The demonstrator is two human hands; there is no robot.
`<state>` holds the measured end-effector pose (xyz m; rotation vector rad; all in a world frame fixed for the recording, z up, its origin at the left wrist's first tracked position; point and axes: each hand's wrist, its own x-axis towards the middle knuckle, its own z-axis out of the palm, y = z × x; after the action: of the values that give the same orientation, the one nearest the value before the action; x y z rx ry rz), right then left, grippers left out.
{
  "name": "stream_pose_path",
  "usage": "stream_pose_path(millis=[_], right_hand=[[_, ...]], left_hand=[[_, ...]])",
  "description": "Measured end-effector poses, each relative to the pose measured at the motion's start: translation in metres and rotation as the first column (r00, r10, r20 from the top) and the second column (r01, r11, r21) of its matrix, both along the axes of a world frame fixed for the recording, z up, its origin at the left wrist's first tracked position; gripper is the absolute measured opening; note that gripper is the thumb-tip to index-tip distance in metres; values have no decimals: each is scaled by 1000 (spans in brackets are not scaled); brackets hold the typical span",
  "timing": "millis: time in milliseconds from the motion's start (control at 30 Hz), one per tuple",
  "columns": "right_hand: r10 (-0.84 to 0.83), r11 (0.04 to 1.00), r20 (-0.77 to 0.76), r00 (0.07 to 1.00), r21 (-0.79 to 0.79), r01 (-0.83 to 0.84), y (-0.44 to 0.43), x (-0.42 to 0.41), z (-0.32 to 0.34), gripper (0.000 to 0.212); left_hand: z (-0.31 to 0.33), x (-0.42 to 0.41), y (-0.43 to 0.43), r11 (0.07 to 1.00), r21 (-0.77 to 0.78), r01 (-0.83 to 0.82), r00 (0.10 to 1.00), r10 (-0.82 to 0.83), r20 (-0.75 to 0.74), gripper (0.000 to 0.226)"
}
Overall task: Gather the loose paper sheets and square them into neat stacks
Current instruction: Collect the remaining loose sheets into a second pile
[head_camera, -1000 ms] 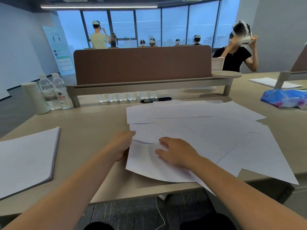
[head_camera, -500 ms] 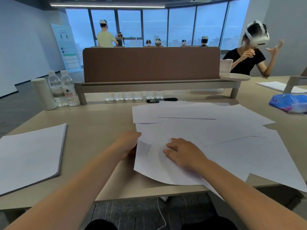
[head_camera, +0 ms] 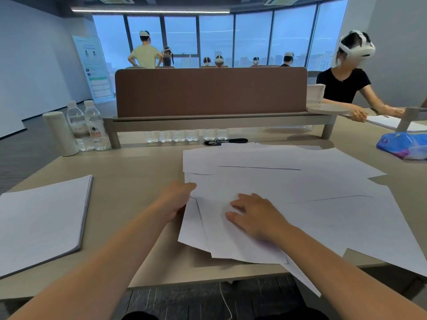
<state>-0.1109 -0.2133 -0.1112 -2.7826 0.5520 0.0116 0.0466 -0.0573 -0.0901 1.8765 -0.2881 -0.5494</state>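
Pressing loose sheets (head_camera: 288,185) down on the bench (head_camera: 138,181) with a flat, spread-fingered right hand (head_camera: 256,215), pinching their left edge in the left hand (head_camera: 176,199), near a squared stack (head_camera: 41,218).

Loose white sheets (head_camera: 288,188) lie fanned and overlapping at odd angles across the right half of the desk (head_camera: 138,181). The nearest few are skewed, and their corners hang past its front edge. A squared stack (head_camera: 41,218) of white paper lies flat on the desk's left side, well apart from them.
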Motion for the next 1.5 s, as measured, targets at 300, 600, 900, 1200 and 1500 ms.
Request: stream_pose_path(millis=[300, 600, 900, 1200, 1500], right_hand=[[-199, 978, 16, 980, -58, 200, -8, 2, -2, 72], [-194, 981, 173, 966, 47, 188, 2, 2, 9, 58], [-210, 976, 73, 975, -37, 213, -2, 7, -4, 58], [-287, 956, 118, 951, -33, 293, -8, 13, -5, 67], [38, 999, 6, 999, 31, -38, -4, 16, 4, 46]], left_hand=[[-9, 4, -3, 993, 90, -78, 996, 74, 52, 9], [-5, -7, 14, 998, 61, 7, 1000, -9, 27, 27], [-1, -13, 18, 994, 108, 16, 984, -35, 176, 16], [-4, -2, 15, 997, 74, -9, 997, 4, 76, 29], [7, 12, 16, 988, 132, 78, 997, -78, -7, 27]])
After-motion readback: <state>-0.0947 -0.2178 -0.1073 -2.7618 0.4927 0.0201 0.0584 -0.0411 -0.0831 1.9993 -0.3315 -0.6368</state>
